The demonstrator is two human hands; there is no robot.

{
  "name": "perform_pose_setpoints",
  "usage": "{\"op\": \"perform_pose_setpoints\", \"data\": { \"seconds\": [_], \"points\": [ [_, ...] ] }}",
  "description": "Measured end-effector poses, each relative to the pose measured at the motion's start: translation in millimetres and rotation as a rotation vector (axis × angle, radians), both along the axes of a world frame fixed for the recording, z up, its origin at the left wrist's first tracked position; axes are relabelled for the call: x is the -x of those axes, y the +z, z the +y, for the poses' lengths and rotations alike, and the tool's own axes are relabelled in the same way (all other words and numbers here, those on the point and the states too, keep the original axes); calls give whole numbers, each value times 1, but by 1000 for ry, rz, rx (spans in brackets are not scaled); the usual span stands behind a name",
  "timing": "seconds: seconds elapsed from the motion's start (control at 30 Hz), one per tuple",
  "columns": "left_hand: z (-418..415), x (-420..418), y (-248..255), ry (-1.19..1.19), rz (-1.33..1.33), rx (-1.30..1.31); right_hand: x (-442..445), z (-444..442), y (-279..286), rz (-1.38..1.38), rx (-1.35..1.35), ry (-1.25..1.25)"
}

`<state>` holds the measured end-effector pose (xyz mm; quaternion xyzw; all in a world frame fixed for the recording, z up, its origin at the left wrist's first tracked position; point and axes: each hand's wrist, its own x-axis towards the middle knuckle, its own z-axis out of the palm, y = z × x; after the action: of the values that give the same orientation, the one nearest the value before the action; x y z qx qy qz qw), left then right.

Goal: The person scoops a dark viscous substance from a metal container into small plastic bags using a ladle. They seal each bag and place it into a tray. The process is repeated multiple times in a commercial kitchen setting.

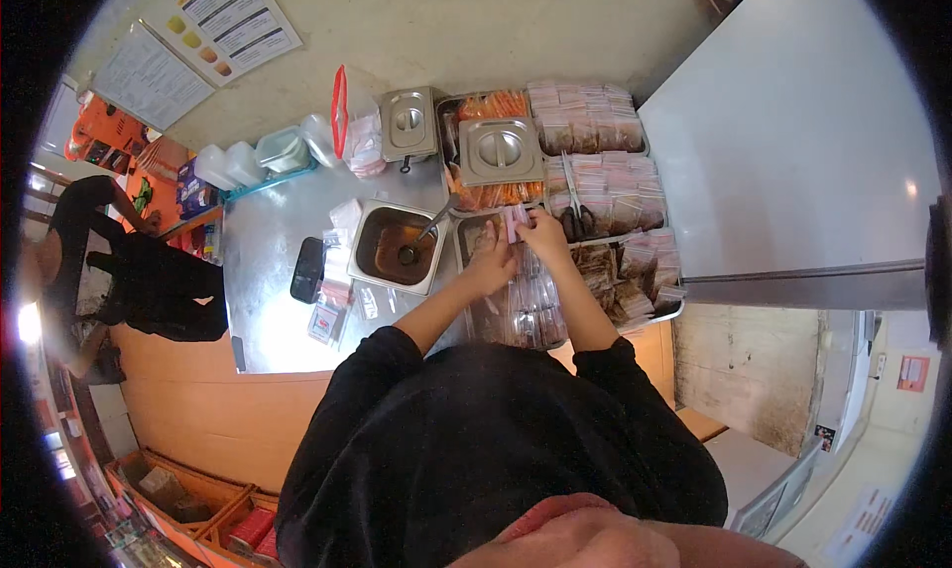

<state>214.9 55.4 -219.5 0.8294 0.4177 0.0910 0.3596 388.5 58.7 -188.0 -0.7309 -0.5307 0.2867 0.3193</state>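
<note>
Above a metal tray (477,317) of small filled plastic bags (532,300), both of my hands meet at a small pink-edged zip bag (514,222). My right hand (545,235) pinches its right side. The fingers of my left hand (491,262) are at its left edge, partly spread. What the bag holds is too small to tell. Left of the tray stands a steel pan (358,265) with some brown sauce (388,241) and a ladle (431,227) leaning in it. Black-handled scissors (576,215) rest on filled bags just beyond my right hand.
Trays of packed zip bags (595,118) line the right side, beside a large white panel (788,137). A steel lid (501,150) sits over bags of orange strips (494,105). Left are a phone (306,270), empty zip bags (336,259) and plastic containers (282,150). Another person (141,263) stands at far left.
</note>
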Motion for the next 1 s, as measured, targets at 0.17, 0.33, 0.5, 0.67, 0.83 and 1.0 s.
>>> {"op": "perform_pose_setpoints", "data": {
  "seconds": [0.17,0.33,0.5,0.67,0.83,1.0],
  "points": [
    [-10,-16,-8,87,90,-128,8,5,9,-169,175,-5],
    [-12,-27,15,97,193,-74,-2,5,10,-197,182,-58],
    [-13,-35,25,108,206,-48,-27,5,-5,-135,198,-126],
    [-13,-29,21,165,228,-261,-19,1,20,-78,131,-130],
    [-17,-31,22,161,126,-231,-13,5,19,-40,175,-52],
    [-18,-33,22,167,123,-211,-24,12,-12,113,159,20]
  ]
}}
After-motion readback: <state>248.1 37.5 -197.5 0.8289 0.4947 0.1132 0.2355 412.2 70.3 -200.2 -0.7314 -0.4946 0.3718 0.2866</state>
